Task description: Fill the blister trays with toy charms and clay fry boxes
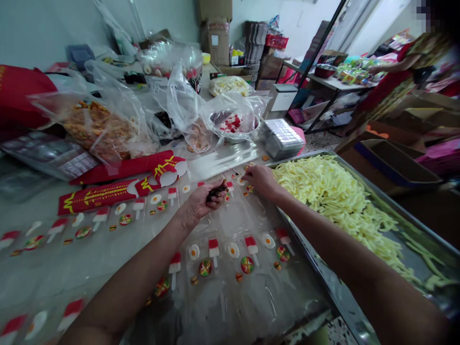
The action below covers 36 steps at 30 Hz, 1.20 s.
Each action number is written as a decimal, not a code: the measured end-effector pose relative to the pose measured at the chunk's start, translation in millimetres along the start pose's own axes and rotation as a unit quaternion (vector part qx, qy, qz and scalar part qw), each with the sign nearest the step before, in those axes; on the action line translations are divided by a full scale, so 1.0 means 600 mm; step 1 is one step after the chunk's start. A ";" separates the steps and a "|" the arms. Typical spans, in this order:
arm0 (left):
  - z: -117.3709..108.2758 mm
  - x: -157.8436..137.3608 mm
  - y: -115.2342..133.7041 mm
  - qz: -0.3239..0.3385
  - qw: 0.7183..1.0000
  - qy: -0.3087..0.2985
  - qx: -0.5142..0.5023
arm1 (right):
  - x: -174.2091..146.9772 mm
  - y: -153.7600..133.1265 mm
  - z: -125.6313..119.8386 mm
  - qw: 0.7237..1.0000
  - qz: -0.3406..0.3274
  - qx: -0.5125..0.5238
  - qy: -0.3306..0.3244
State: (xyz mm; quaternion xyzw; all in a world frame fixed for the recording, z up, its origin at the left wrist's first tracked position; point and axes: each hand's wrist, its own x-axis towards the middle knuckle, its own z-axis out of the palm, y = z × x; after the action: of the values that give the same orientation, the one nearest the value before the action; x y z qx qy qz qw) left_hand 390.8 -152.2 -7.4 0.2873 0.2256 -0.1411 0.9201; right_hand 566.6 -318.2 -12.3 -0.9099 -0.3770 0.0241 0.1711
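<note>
My left hand [204, 199] is cupped, palm up, around a handful of small dark brown pieces [216, 192], perhaps gummy candies. Over the far row of packs, my right hand [261, 179] points down with its fingers pinched together; whatever they hold is hidden. Rows of clear plastic pouches or trays cover the table. In them lie red-and-white popsicle-shaped candies [251, 244], fried-egg candies [233, 249], round pizza candies [247, 264] and tiny burger candies [239, 277].
A metal tray [316, 268] of pale yellow fry-shaped strips [330, 196] stands right. Red-and-yellow cartons [108, 194] lie left. Behind are a plastic bag of orange-brown pieces [97, 124], a bowl of red-and-white candies [232, 124] and stacked clear packs [282, 137]. Another person [398, 76] works far right.
</note>
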 end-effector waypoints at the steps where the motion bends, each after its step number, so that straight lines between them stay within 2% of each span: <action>1: -0.001 -0.001 -0.001 -0.003 1.000 -0.009 -0.006 | -0.007 0.000 0.000 0.999 0.005 0.035 0.020; 3: 0.000 -0.005 -0.003 -0.007 1.000 -0.022 -0.016 | -0.023 -0.009 0.000 0.986 0.018 0.155 0.051; 4: 0.003 -0.007 -0.005 -0.008 0.999 -0.024 -0.021 | -0.033 -0.019 0.002 0.971 0.021 0.235 0.047; 5: 0.006 -0.009 -0.007 -0.009 0.999 -0.027 -0.026 | -0.044 -0.033 0.004 0.947 0.020 0.320 0.027; 7: 0.014 -0.013 -0.013 -0.011 0.999 -0.028 -0.039 | -0.062 -0.066 0.012 0.879 0.011 0.475 -0.037; 9: 0.021 -0.017 -0.018 -0.005 0.998 -0.023 -0.057 | -0.072 -0.098 0.018 0.812 0.011 0.579 -0.074; 10: 0.022 -0.020 -0.018 0.003 0.998 -0.016 -0.066 | -0.071 -0.108 0.019 0.790 0.018 0.608 -0.077; 12: 0.017 -0.031 -0.015 0.021 0.997 0.001 -0.079 | -0.056 -0.116 0.016 0.769 0.052 0.633 -0.066; 14: 0.001 -0.048 -0.005 0.041 0.995 0.018 -0.084 | -0.030 -0.109 0.010 0.779 0.093 0.617 -0.059; 17: -0.035 -0.078 0.015 0.079 0.993 0.039 -0.079 | 0.012 -0.089 0.013 0.836 0.116 0.526 -0.105; 19: -0.057 -0.092 0.024 0.096 0.992 0.052 -0.065 | 0.030 -0.084 0.029 0.879 0.100 0.440 -0.154; 21: -0.072 -0.097 0.026 0.097 0.993 0.050 -0.054 | 0.040 -0.087 0.049 0.905 0.086 0.379 -0.174; 24: -0.082 -0.093 0.022 0.090 0.995 0.014 -0.050 | 0.049 -0.095 0.069 0.935 0.061 0.299 -0.182; 26: -0.084 -0.090 0.019 0.091 0.995 -0.007 -0.050 | 0.054 -0.101 0.067 0.954 0.037 0.234 -0.184; 28: -0.085 -0.089 0.018 0.090 0.994 -0.015 -0.057 | 0.051 -0.110 0.057 0.969 0.025 0.201 -0.143; 30: -0.085 -0.090 0.016 0.091 0.993 -0.016 -0.071 | 0.035 -0.125 0.047 0.962 0.020 0.254 -0.098; 31: -0.084 -0.090 0.015 0.092 0.992 -0.017 -0.080 | 0.022 -0.136 0.045 0.944 0.016 0.314 -0.100; 32: -0.084 -0.090 0.014 0.096 0.991 -0.018 -0.088 | 0.006 -0.148 0.045 0.915 0.012 0.385 -0.121; 34: -0.083 -0.090 0.009 0.111 0.989 -0.016 -0.095 | -0.030 -0.174 0.051 0.839 0.007 0.513 -0.180; 36: -0.083 -0.092 0.002 0.129 0.988 -0.002 -0.084 | -0.062 -0.196 0.062 0.784 0.022 0.591 -0.188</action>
State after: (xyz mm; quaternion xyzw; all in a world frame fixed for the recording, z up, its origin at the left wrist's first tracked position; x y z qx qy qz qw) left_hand 327.4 -114.8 -15.8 0.2356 0.1959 -0.0023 0.9519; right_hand 453.9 -255.8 -11.8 -0.6162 -0.2941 0.4166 0.6002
